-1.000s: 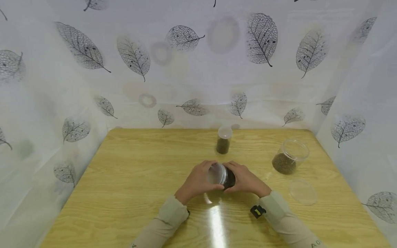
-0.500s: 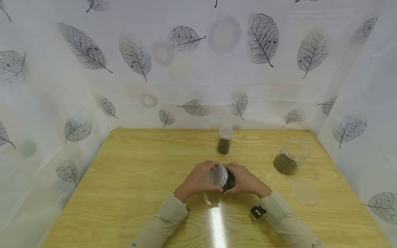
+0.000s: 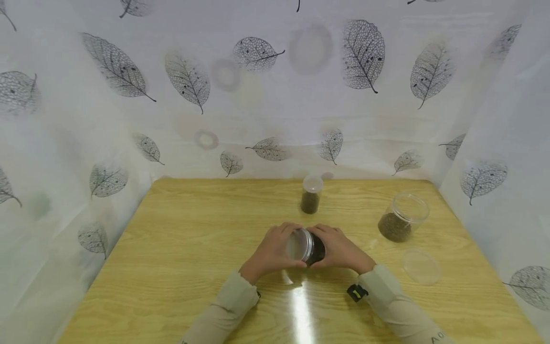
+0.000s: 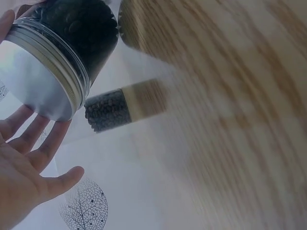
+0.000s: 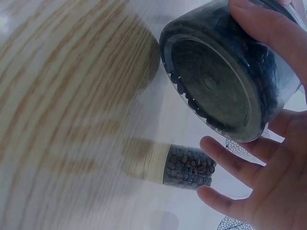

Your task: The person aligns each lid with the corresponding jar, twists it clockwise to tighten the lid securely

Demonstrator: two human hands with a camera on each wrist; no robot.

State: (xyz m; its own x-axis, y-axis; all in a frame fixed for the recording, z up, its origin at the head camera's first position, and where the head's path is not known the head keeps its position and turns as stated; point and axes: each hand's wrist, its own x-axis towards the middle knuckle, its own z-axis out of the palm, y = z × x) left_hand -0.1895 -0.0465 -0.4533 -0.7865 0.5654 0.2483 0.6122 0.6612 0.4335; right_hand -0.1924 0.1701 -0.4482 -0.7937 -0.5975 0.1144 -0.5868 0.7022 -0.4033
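The metal-lidded jar (image 3: 319, 249), dark inside, is held tilted on its side between both hands above the wooden table (image 3: 206, 229). The left hand (image 3: 271, 251) grips its silvery lid (image 4: 33, 76) at the left end, thumb on the near side, fingers on the far side. The right hand (image 3: 341, 248) clasps the body near the base. Whether the jar touches the wood cannot be told.

Little has changed in the last second: both grips stay where they were, and the jar's lean has barely shifted toward the left. The lid is still on, so the jar is, as far as one can judge, still closed; the frames do not settle whether it is being turned.

Beyond the jar stands a small jar of coffee beans (image 3: 310, 202). Well to its right stands a wide clear jar (image 3: 394, 227), part-filled with something brown, and a clear disc (image 3: 422, 266) lies to its right, slightly nearer the person.
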